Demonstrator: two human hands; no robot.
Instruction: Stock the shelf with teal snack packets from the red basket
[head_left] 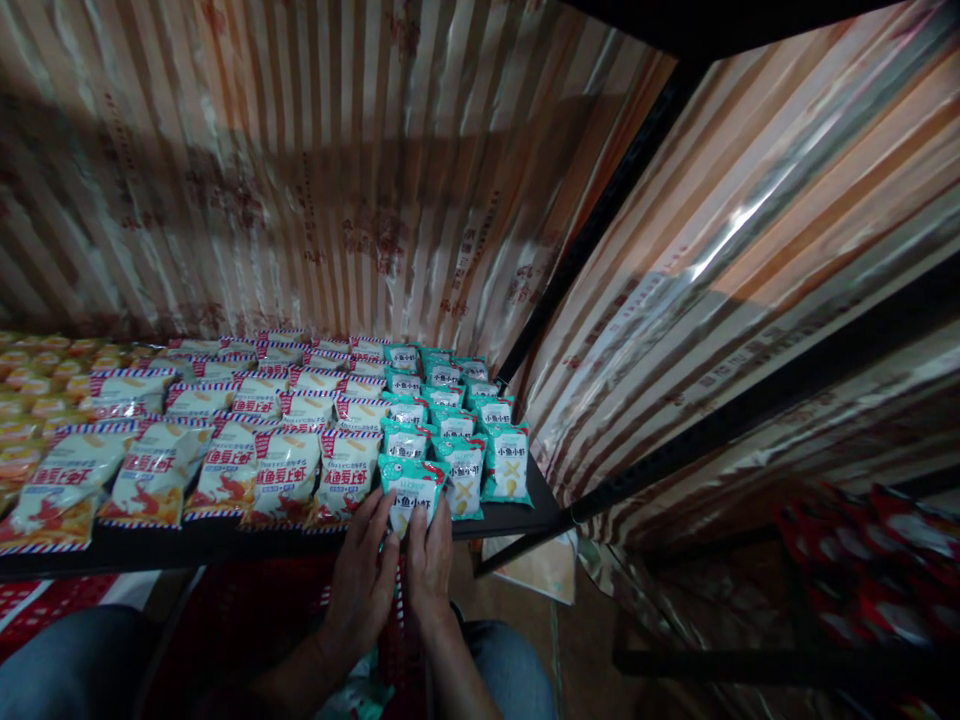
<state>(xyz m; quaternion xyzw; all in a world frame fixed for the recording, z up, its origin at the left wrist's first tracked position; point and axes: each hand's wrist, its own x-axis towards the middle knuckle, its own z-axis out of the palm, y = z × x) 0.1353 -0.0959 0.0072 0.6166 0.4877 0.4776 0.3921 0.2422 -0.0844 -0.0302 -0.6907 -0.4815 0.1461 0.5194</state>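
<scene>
A teal and white snack bag (pixel 411 490) stands at the front of the shelf, gripped on both sides. My left hand (pixel 364 570) has its fingers closed along the bag's left edge. On the right edge, the fingers of my right hand (pixel 431 560) press against the same bag. Behind and right of it stand rows of matching teal bags (pixel 507 465). Just left of my hands are rows of white, red and blue snack bags (pixel 285 478). Below my forearms sits a red basket (pixel 247 615), with some teal packaging (pixel 360 695) in it.
The black shelf (pixel 517 515) ends at a dark metal post (pixel 607 200) on the right. Yellow packs (pixel 37 380) fill its far left. Striped plastic sheeting (pixel 300 180) hangs behind. Lower right, red packs (pixel 877 560) rest on another rack. Cardboard (pixel 540 570) lies beneath.
</scene>
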